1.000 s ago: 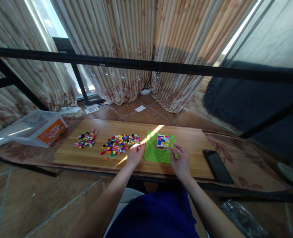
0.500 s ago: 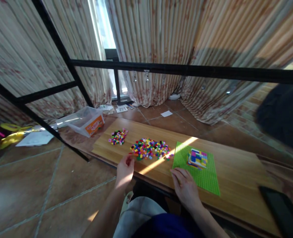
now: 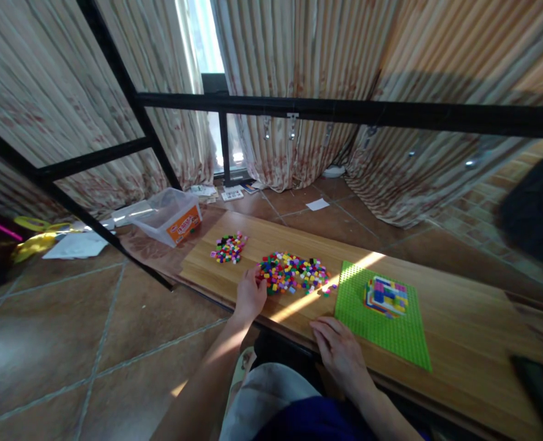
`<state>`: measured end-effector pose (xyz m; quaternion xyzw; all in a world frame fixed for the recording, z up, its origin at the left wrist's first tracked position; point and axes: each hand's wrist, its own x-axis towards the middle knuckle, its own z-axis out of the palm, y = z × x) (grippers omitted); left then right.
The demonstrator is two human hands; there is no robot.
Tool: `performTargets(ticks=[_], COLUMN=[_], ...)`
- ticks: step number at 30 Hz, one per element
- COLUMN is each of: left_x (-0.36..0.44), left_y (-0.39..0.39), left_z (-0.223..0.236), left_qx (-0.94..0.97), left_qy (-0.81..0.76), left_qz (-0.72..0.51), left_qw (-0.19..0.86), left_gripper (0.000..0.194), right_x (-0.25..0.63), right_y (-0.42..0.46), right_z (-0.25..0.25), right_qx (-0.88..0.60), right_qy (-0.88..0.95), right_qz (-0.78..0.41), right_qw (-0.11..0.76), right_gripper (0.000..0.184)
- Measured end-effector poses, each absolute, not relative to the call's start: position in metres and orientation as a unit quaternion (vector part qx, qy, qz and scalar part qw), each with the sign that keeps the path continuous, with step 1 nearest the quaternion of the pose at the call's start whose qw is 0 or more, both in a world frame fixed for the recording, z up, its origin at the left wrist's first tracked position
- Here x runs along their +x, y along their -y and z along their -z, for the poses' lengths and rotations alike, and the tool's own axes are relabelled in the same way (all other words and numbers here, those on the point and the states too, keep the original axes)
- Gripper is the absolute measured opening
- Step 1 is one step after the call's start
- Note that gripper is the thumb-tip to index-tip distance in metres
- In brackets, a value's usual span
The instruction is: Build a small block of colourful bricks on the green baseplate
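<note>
My left hand (image 3: pixel 250 294) rests at the left edge of the big pile of small coloured bricks (image 3: pixel 296 274), its fingers curled into the pile; what they hold is hidden. My right hand (image 3: pixel 340 349) lies on the wooden board (image 3: pixel 455 324) near its front edge, beside the lower left corner of the green baseplate (image 3: pixel 381 324), fingers loosely bent and holding nothing. A small multicoloured block structure (image 3: pixel 387 295) stands on the baseplate.
A smaller brick pile (image 3: pixel 229 247) lies further left on the board. A clear plastic box (image 3: pixel 169 214) with an orange label sits beyond it. A black phone (image 3: pixel 540 392) lies at the right edge. Black metal bars (image 3: pixel 344 111) cross in front of curtains.
The view swung left. My left hand went from the baseplate's left edge to the big brick pile. My right hand slid off the baseplate toward the board's front edge.
</note>
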<state>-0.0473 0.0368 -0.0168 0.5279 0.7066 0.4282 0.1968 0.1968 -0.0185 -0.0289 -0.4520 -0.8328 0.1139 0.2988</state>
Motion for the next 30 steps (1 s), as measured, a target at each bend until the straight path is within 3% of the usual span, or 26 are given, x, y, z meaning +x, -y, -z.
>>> performTargets(ticks=[5,8,14,21,30], left_x=[-0.036,-0.042,-0.068,-0.070,-0.065], left_y=[-0.034,-0.039,-0.068,-0.082,-0.076], left_z=[0.020,0.015,0.001,-0.004,-0.005], left_qx=[0.545,0.556,0.621,0.690,0.681], left_qy=[-0.643,-0.651,-0.703,-0.686,-0.672], left_qz=[-0.483,-0.476,-0.336,-0.218,-0.287], left_qw=[0.238,0.199,0.085,0.072,0.047], left_gripper=[0.025,0.024,0.030,0.027,0.018], right_x=[0.195,0.194,0.192,0.192,0.187], right_y=[0.017,0.017,0.017,0.017,0.017], right_z=[0.028,0.029,0.033,0.035,0.026], right_qx=[-0.459,-0.463,-0.469,-0.475,-0.487], right_qy=[0.830,0.828,0.825,0.818,0.809], right_qz=[-0.113,-0.108,-0.108,-0.123,-0.134], right_qw=[0.298,0.299,0.296,0.301,0.300], right_gripper=[0.021,0.021,0.021,0.021,0.022])
